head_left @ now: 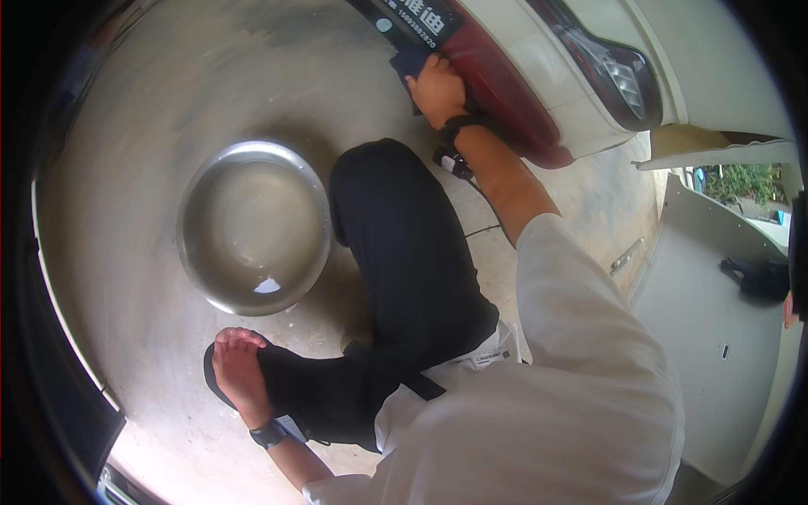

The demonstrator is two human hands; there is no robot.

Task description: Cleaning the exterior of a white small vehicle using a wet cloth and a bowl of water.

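My right hand [437, 91] grips a dark cloth [406, 64] against the red and white rear of a vehicle [505, 93], beside a dark plate with lettering [400, 23]. A small black device [450, 162] with a cable lies below that wrist, partly hidden by my arm. Lower left, my left hand [238, 370] rests on my black-trousered knee, fingers loosely bent and holding nothing. Above it on the floor is a round metal basin [252, 150] with some water in it, beside my other leg.
A pale detached panel [690, 295] with a dark item [749, 273] on it is at the right, and part of another person's hand [788, 311] shows at that edge. The vehicle's tail light [614, 80] is upper right. Greenery shows through an opening beyond.
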